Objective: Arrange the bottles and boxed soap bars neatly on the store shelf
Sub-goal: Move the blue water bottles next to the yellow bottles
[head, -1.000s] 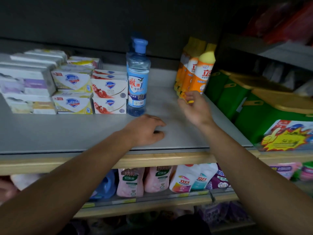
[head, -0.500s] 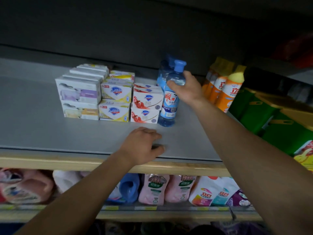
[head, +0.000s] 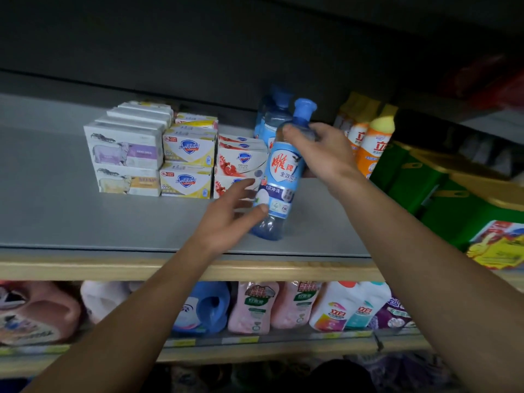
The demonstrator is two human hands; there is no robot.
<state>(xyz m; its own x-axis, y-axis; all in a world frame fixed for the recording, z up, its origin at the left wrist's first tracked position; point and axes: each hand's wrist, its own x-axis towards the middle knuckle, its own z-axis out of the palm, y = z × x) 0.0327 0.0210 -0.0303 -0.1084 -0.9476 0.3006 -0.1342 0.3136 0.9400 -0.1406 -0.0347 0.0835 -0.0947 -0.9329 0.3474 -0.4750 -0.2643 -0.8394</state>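
Below the shelf's wooden front edge, pink, blue and white detergent bottles (head: 255,307) stood in a row on the lower shelf. On the grey shelf (head: 71,222) above, close to the front edge, the left hand (head: 226,214) had its fingers spread and loose, the thumb touching the lower part of a blue bottle (head: 279,180). That bottle leaned to the right, its base near the front edge right of centre. The right hand (head: 320,154) gripped it at the shoulder just under the blue cap, fingers curled round it. Behind the left hand, boxed soap bars (head: 187,163) sat stacked two high in rows running toward the back edge: white boxes on the left, yellow-trimmed ones in the middle, red-printed ones beside the bottle. Further back, more blue bottles (head: 272,114) stood near the back edge. Orange bottles (head: 371,143) lined up toward the shelf's right end, next to green containers (head: 442,194).
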